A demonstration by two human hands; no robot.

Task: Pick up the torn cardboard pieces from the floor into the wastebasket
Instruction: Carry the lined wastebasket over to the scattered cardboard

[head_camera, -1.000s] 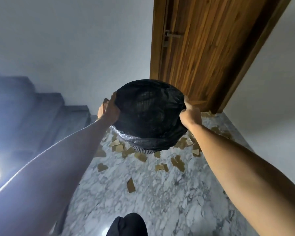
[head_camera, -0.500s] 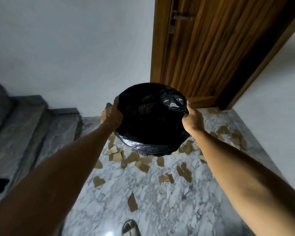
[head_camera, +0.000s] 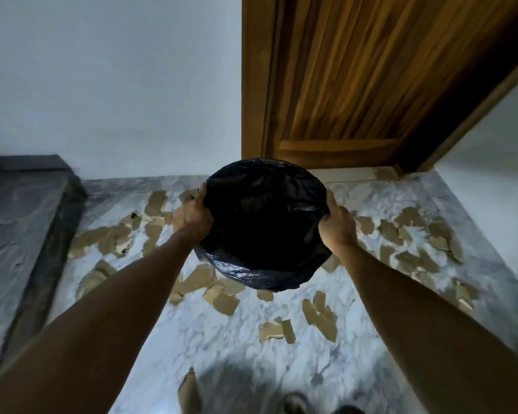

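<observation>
**Bag-lined wastebasket held over a floor strewn with cardboard**

Along the left edge of the white-and-grey marble floor (head_camera: 222, 339) runs a dark grey stone step (head_camera: 21, 222), under a plain white wall (head_camera: 111, 85). Torn brown cardboard pieces (head_camera: 114, 239) lie scattered over the floor from beside the step across to its right edge, thickest along the far side near the wall and door. The left hand (head_camera: 193, 216) curls its fingers over the left rim of a round wastebasket lined with a black plastic bag (head_camera: 263, 222) and grips it. The wastebasket sits between both hands, over the middle of the far part of the floor, its mouth facing the camera; whether its base touches the floor cannot be told. The right hand (head_camera: 337, 225) grips the right rim in the same manner. Behind stands a ribbed brown wooden door (head_camera: 356, 79).
</observation>
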